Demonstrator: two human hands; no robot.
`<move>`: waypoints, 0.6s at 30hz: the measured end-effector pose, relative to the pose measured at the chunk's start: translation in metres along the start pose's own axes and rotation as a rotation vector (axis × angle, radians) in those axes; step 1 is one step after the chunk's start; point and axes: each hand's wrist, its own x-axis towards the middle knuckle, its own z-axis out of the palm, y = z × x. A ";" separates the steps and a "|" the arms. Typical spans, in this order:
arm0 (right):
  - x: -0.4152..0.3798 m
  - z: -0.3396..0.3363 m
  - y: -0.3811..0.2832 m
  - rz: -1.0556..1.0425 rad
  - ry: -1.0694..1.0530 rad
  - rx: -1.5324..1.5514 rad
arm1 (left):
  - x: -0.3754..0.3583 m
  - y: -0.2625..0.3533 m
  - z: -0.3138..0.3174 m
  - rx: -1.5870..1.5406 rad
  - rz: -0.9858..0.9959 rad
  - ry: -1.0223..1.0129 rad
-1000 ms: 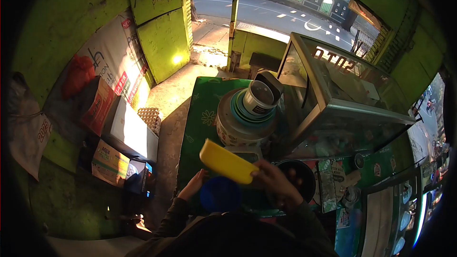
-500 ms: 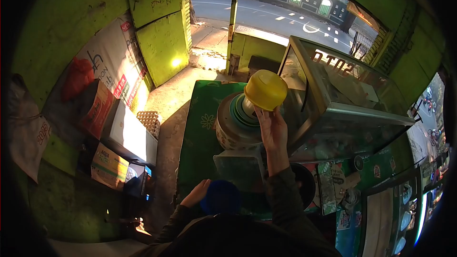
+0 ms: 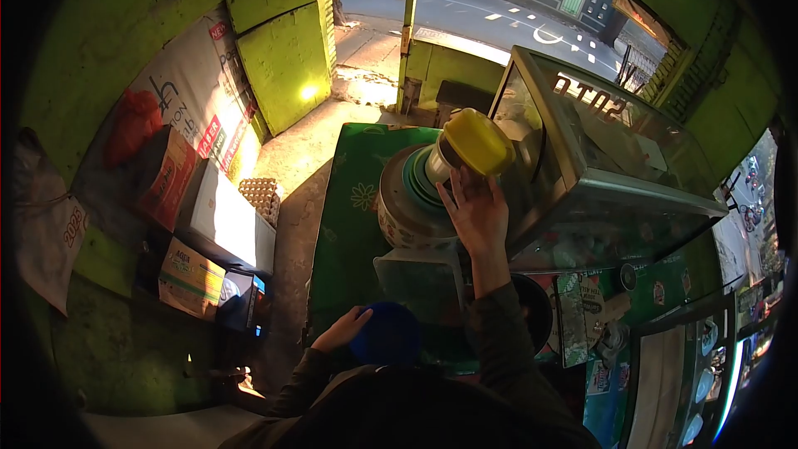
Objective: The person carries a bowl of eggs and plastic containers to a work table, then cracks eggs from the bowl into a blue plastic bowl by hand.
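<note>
My left hand [image 3: 342, 330] grips the rim of a round blue plastic bowl [image 3: 386, 334] close in front of my body. My right hand [image 3: 480, 214] is open, fingers spread, with its fingertips at the near lower edge of a yellow plastic tub [image 3: 480, 143]. That tub sits tilted on top of a stack of bowls [image 3: 424, 179], some green-rimmed, above a wide patterned pot [image 3: 397, 220]. Between my hands lies a clear plastic container [image 3: 420, 278].
The green-covered table [image 3: 341, 224] bears all this. A glass display case [image 3: 615, 175] stands close on the right, a dark round pan [image 3: 532, 312] below it. Boxes [image 3: 191, 278] and egg trays [image 3: 262, 198] stand along the left wall.
The yellow tub has tipped and shifted slightly right. My right hand's fingers have spread beneath it. My left hand and the blue bowl have barely moved. A motorbike has appeared on the road.
</note>
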 end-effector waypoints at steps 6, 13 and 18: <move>0.004 0.002 -0.007 0.004 0.076 -0.048 | -0.010 0.011 0.000 0.033 -0.040 0.017; 0.000 0.030 -0.029 -1.023 0.120 -1.674 | 0.047 -0.053 -0.031 0.092 0.169 0.078; 0.058 0.056 -0.056 -1.181 -0.020 -2.087 | 0.068 0.079 -0.088 -0.119 0.465 0.384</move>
